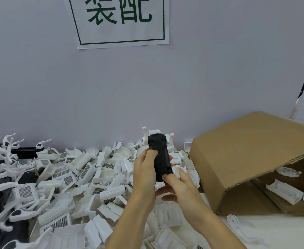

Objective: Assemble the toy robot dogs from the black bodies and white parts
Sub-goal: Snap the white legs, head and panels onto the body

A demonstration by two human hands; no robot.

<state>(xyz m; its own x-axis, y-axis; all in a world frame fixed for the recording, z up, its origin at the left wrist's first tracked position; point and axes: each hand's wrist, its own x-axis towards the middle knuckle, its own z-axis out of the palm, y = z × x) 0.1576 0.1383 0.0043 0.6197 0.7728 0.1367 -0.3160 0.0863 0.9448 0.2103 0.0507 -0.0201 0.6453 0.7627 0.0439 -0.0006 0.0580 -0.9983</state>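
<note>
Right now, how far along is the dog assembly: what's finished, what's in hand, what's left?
Done: some black-and-white dogs lie piled at far left. In hand: both hands, left hand and right hand, grip one black body with white parts already showing at its far end. Left: a large heap of loose white parts covers the table, with more inside the tipped cardboard box.

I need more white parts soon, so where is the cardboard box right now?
In the head view the cardboard box lies tipped on its side at the right, against the wall, its open mouth facing right, just right of the hands holding the black body.
</note>
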